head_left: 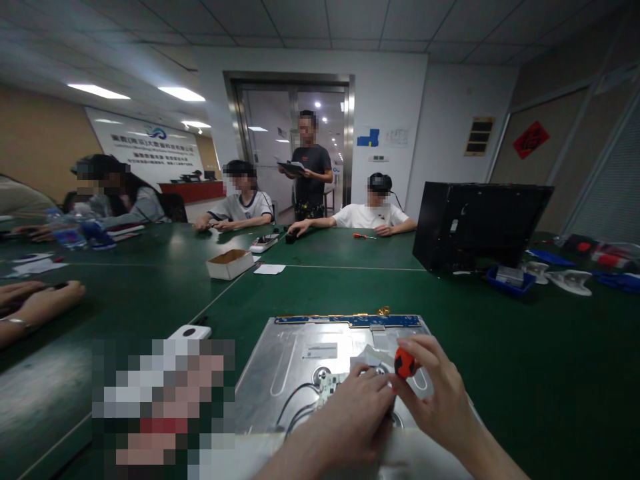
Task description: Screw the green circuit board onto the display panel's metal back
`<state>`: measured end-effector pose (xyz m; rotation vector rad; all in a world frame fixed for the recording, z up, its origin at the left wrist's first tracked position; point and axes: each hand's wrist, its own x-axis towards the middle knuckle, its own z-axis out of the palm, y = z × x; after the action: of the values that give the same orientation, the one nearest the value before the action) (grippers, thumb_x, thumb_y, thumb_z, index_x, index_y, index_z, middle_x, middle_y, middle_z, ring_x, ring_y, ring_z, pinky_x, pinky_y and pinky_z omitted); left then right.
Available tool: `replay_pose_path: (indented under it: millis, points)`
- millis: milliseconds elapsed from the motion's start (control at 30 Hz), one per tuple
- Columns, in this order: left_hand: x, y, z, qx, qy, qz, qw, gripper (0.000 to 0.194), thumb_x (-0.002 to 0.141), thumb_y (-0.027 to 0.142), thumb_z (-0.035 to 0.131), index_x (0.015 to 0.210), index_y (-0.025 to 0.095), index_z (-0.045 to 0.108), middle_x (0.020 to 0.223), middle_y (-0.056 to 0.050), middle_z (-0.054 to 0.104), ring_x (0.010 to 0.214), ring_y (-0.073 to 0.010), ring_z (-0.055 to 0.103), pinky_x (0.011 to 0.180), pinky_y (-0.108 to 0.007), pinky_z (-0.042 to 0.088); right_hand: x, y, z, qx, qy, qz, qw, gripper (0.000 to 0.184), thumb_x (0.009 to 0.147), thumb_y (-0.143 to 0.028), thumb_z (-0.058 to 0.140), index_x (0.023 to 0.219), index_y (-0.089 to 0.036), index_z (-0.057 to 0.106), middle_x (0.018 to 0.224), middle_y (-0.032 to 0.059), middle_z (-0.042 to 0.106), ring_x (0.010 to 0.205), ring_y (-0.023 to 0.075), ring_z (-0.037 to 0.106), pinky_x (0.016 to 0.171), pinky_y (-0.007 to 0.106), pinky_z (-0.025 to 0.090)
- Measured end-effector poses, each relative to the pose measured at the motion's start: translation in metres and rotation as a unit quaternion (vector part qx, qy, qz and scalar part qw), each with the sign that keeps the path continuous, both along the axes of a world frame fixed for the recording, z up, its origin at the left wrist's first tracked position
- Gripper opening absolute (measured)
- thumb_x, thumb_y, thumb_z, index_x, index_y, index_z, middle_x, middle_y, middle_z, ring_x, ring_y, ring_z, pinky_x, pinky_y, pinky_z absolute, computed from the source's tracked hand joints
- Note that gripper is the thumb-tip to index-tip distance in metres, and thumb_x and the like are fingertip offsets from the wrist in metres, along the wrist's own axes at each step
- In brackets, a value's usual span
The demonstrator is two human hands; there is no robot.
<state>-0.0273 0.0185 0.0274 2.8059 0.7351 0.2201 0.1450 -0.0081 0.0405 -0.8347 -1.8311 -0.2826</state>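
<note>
A flat silver metal panel (290, 353), like the back of a display, lies before me with a blue circuit strip (345, 321) along its far edge. My right hand (437, 387) pinches the red and black handle of a screwdriver (404, 363) over the panel's right half; its shaft and tip are hidden. Just left of it, my left hand (357, 407) bends down onto the panel, fingers curled together, and what they hold is out of sight. A small green circuit board (330, 383) with black cables (293, 400) shows beside the left hand.
An open cardboard box (230, 265) and a white paper (270, 269) lie beyond the panel. A black monitor casing (480, 227) stands at right near a blue tray (510, 279). Another person's hands (45, 303) rest at far left. Several people are around the green table (350, 287).
</note>
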Motion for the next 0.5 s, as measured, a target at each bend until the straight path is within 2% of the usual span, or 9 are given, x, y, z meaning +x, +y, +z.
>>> replay_pose_path:
  millis: [100,267,367,500]
  points:
    - [-0.0001,-0.0002,-0.0003,0.005,0.005,0.0,1.0,0.024,0.084,0.019,0.059,0.107,0.02,0.055,0.111,-0.008,0.064,0.105,-0.0278,0.059,0.101,-0.043,0.037,0.0,-0.0016,-0.0003,-0.016,-0.006,0.004,1.0,0.036,0.098,-0.021,0.049,0.134,-0.02,0.047,0.096,0.0071,0.062,0.075,0.0161,0.064,0.062,0.026,0.055]
    - [-0.0005,0.0002,0.0015,0.0,0.021,-0.005,1.0,0.026,0.08,0.02,0.064,0.104,0.019,0.056,0.112,-0.009,0.064,0.106,-0.0282,0.058,0.102,-0.043,0.037,0.0004,-0.0057,0.0004,-0.045,0.003,0.031,0.999,0.048,0.096,-0.017,0.043,0.143,-0.018,0.037,0.097,0.0069,0.067,0.07,0.0164,0.064,0.061,0.027,0.055]
    - [-0.0007,0.0001,0.0021,0.006,0.026,0.003,1.0,0.028,0.077,0.019,0.066,0.103,0.018,0.057,0.113,-0.009,0.064,0.107,-0.0278,0.058,0.103,-0.042,0.037,0.0011,-0.0067,-0.0004,-0.04,0.0,0.019,0.999,0.047,0.095,-0.017,0.043,0.142,-0.018,0.038,0.1,0.0079,0.068,0.071,0.0168,0.066,0.061,0.028,0.056]
    - [-0.0004,0.0001,0.0021,0.011,0.036,0.0,0.999,0.027,0.08,0.02,0.064,0.105,0.018,0.056,0.114,-0.009,0.064,0.107,-0.0279,0.058,0.103,-0.042,0.037,0.0019,-0.0064,-0.0029,-0.027,-0.002,-0.003,1.0,0.044,0.095,-0.019,0.044,0.139,-0.018,0.04,0.094,0.0069,0.068,0.067,0.0171,0.065,0.058,0.028,0.055]
